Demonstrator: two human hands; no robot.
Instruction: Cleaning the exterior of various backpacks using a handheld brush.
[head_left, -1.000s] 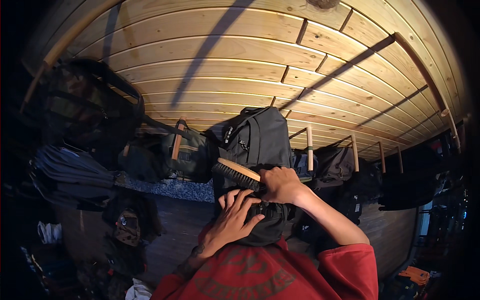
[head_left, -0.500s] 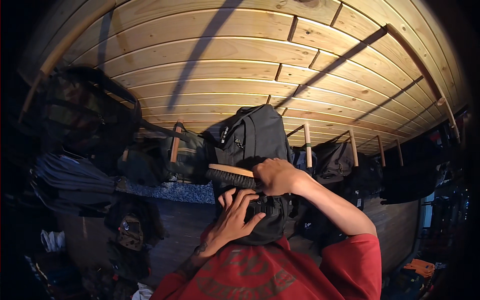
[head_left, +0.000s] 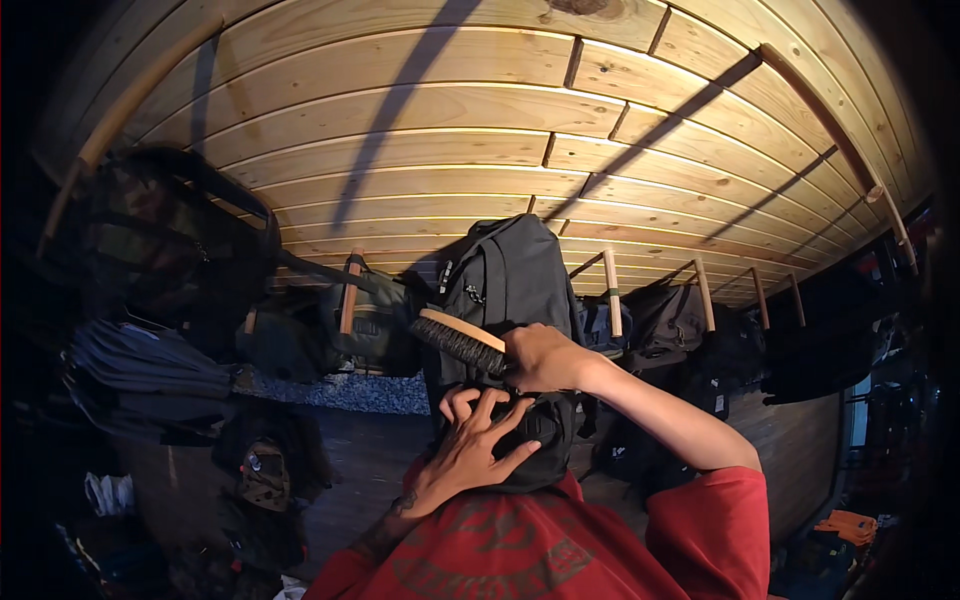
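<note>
A large black backpack point(head_left: 505, 275) hangs upright in the middle of the view against the slatted wood wall. My right hand point(head_left: 543, 357) grips a wooden brush point(head_left: 458, 336) with dark bristles, held against the backpack's middle and angled down to the right. Below it, my left hand point(head_left: 470, 445) rests on the bag's lower front pocket point(head_left: 547, 432), fingers spread and bent.
Other bags, a camouflage one point(head_left: 165, 225) and a grey one point(head_left: 665, 325) among them, hang beside wooden pegs point(head_left: 612, 300) on both sides. Folded dark clothing point(head_left: 145, 370) is at the left, above the wooden floor point(head_left: 360, 450). An orange pile point(head_left: 842, 525) lies at lower right.
My right hand and the brush have shifted left over the backpack; the brush dipped flatter half a second ago and is tilted again now. My left hand stays on the lower pocket.
</note>
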